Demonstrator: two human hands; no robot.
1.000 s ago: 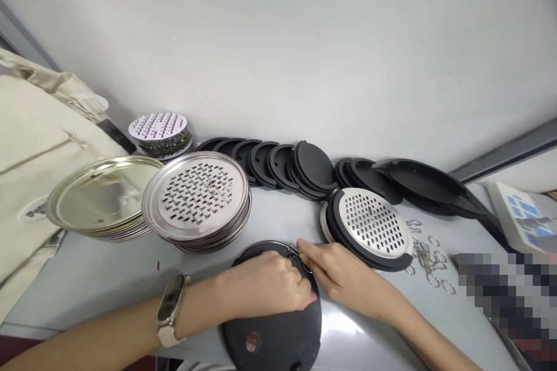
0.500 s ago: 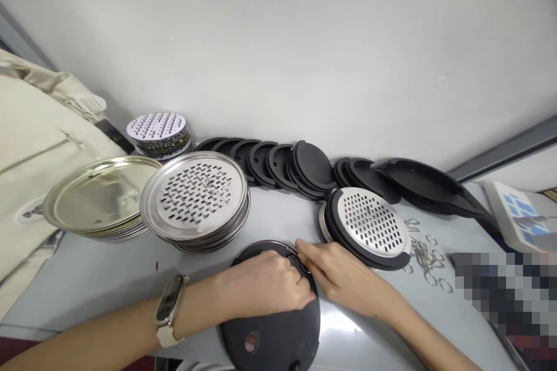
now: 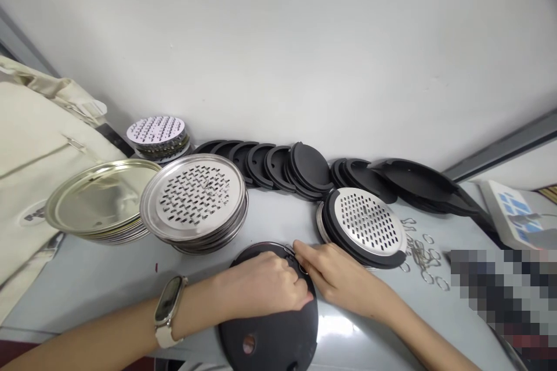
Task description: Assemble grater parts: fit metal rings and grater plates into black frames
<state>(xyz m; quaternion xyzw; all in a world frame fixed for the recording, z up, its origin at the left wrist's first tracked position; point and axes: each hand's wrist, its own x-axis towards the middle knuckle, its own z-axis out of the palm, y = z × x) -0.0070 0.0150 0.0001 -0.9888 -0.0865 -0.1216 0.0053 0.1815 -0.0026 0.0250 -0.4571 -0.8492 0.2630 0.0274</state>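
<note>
A round black plate (image 3: 274,333) with a hole near its lower edge lies at the front of the table, tilted toward me. My left hand (image 3: 267,281), with a watch on its wrist, is closed in a fist across the plate's upper part. What its curled fingers hold is hidden. At the plate's upper right rim, my right hand (image 3: 337,272) pinches with thumb and forefinger. A small metal ring (image 3: 303,269) shows at those fingertips, beside a thin metal wire (image 3: 289,250) along the rim.
Grater discs (image 3: 195,194) and golden lids (image 3: 102,197) are stacked at left. A black-rimmed grater (image 3: 369,220) tops a pile at right, beside loose metal rings and clips (image 3: 424,261). Black holders (image 3: 308,165) line the wall. A cream bag (image 3: 39,156) stands far left.
Both hands keep nearly the same grip and place at the black plate. The whole view shifts very slightly.
</note>
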